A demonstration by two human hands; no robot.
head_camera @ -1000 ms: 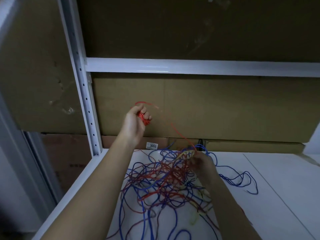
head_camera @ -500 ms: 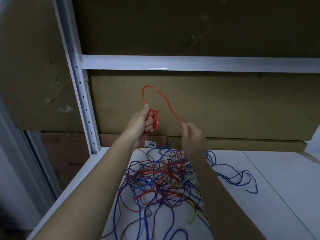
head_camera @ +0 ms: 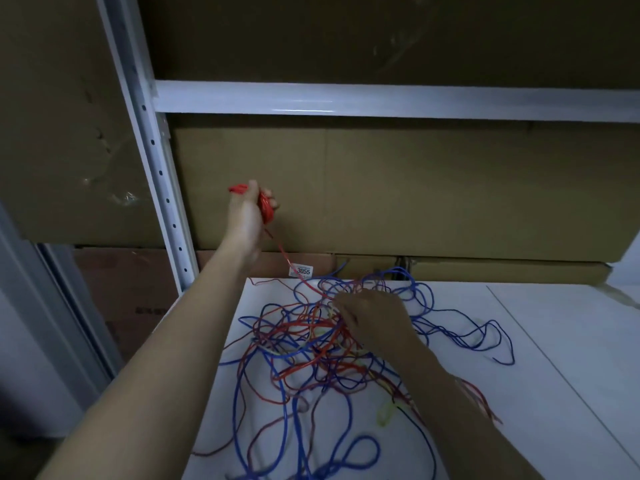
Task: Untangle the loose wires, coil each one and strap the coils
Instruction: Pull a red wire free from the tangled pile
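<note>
- At the far left stands the white shelf upright (head_camera: 152, 157), with brown cardboard (head_camera: 62, 133) behind it.
- Your left hand (head_camera: 247, 216) is raised above the white table (head_camera: 554, 341), in front of the cardboard wall. Its fingers are curled tight around a small red coil (head_camera: 266, 210), with part of the red wire poking out past the thumb on the left side.
- From that coil a single red strand (head_camera: 284, 252) runs down and to the right, past the white label reading 3055 (head_camera: 301, 270), into the pile.
- The tangle of wires (head_camera: 304, 344) lies on the table between your two forearms: blue, red, darker red and a few yellow-green strands, all crossed over each other.
- Your right hand (head_camera: 374, 317) is down on the upper part of the tangle, knuckles up. Its fingertips are buried among the strands, so you cannot tell whether they pinch one or only rest there.
- To the right of that hand, loose blue wire (head_camera: 485, 334) trails out over the table in loops, apart from the main pile.
</note>
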